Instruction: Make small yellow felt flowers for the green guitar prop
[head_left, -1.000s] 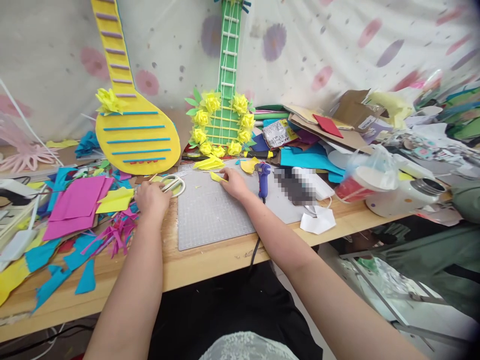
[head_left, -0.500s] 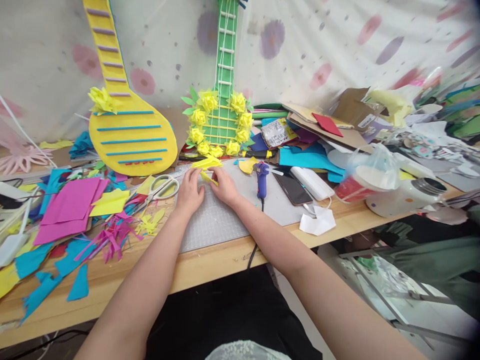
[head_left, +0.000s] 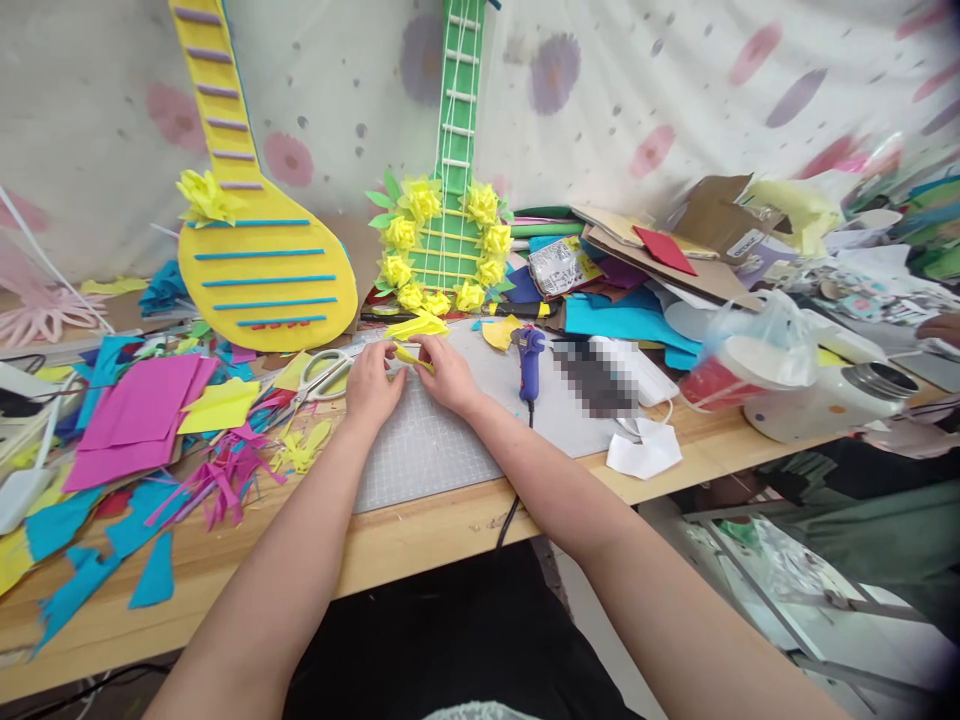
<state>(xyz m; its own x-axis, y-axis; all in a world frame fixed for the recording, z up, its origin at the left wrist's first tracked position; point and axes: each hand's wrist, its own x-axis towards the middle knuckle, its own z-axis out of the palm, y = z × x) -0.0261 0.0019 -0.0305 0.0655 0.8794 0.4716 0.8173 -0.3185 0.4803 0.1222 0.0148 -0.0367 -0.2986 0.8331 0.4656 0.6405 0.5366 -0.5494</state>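
Note:
Between my two hands is a small folded piece of yellow crepe paper [head_left: 408, 356], pinched at either end. My left hand [head_left: 372, 382] has its fingers closed on the left end. My right hand [head_left: 448, 374] grips the right end, fingers bent over it. Just behind them more yellow crepe paper [head_left: 417, 325] lies on the grey cutting mat [head_left: 427, 440]. To the right of my right hand stands a purple glue gun [head_left: 529, 365], its cord running off the table edge. White-handled scissors [head_left: 327, 374] lie left of my left hand.
A yellow cardboard instrument [head_left: 266, 270] and a green one [head_left: 448, 240] with yellow paper flowers lean at the back. Coloured paper scraps [head_left: 142, 410] cover the left side. A bagged cup [head_left: 742, 370], a pale jar [head_left: 817, 400] and stacked card [head_left: 660, 260] stand right.
The view has shifted slightly. Both hands stay close together on the yellow crepe paper, with small finger movements. A person's hand now shows at the far right edge.

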